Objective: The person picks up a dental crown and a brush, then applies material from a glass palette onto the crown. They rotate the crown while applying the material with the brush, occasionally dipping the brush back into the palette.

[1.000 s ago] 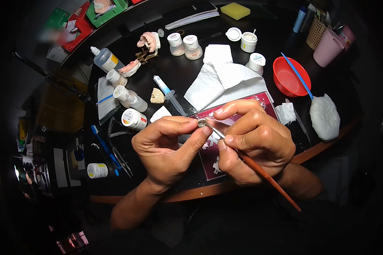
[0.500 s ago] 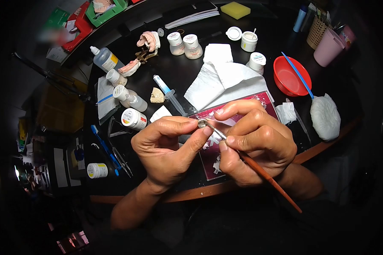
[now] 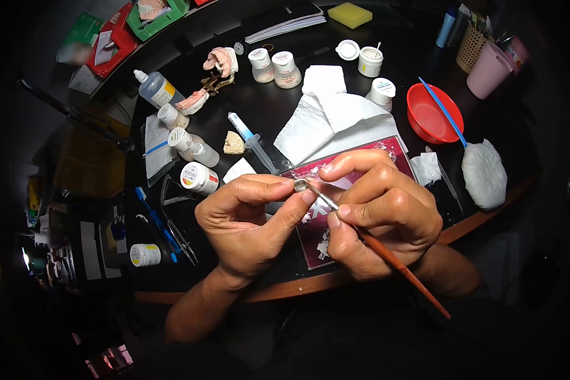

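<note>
Small metal piece (image 3: pixel 300 184) sits between your two hands, pinched by the thumb and forefinger of your left hand (image 3: pixel 250 218); its ring shape looks less open than half a second ago. Your right hand (image 3: pixel 386 218) grips the wooden-handled tool (image 3: pixel 396 261) like a pen, its thin tip at the piece. Since a second ago, that hand has eased slightly outward and the handle's far end sits a touch lower; the things around you lie as they did.

Beneath your hands, a maroon board (image 3: pixel 310 255) with white scraps rests on the black tabletop (image 3: pixel 418 54). Beyond them spread white paper towels (image 3: pixel 316 123). Past your left hand are a syringe (image 3: pixel 256 145), a red-labelled jar (image 3: pixel 199 178) and pink dental models (image 3: pixel 220 62); past your right, a red bowl (image 3: pixel 427 117) and a white bundle (image 3: pixel 483 177). Farther off, a yellow sponge (image 3: pixel 350 16) lies ahead, and dimness surrounds the lit area.
</note>
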The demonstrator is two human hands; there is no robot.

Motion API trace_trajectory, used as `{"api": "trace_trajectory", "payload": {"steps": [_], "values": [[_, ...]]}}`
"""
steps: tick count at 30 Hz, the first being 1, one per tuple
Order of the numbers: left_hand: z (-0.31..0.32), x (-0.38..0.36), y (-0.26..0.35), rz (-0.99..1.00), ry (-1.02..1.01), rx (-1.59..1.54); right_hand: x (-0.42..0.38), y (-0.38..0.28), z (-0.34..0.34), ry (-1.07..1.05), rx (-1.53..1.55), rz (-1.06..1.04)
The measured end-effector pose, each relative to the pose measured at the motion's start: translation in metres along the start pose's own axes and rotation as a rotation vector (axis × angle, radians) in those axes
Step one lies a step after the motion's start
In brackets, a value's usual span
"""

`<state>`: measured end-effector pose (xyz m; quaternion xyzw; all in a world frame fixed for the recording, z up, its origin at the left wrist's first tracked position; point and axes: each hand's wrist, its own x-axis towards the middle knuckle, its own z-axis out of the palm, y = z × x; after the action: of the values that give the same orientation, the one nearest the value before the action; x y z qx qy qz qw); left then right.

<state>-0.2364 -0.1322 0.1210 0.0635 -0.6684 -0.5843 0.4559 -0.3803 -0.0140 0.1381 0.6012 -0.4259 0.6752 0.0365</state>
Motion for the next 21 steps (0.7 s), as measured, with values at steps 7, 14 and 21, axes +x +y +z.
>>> {"api": "trace_trajectory", "payload": {"steps": [7,14,21], "values": [[0.0,0.0,-0.0005,0.0,0.0,0.002,-0.0012,0.0033,0.0011,0.001,0.011,-0.029],[0.0005,0.0006,0.0003,0.004,0.0,-0.005,-0.0024,0.0048,-0.0029,-0.049,0.027,-0.053],[-0.0004,0.0004,-0.0003,-0.01,-0.003,-0.004,-0.0011,0.0018,0.0018,0.026,0.008,-0.008]]}}
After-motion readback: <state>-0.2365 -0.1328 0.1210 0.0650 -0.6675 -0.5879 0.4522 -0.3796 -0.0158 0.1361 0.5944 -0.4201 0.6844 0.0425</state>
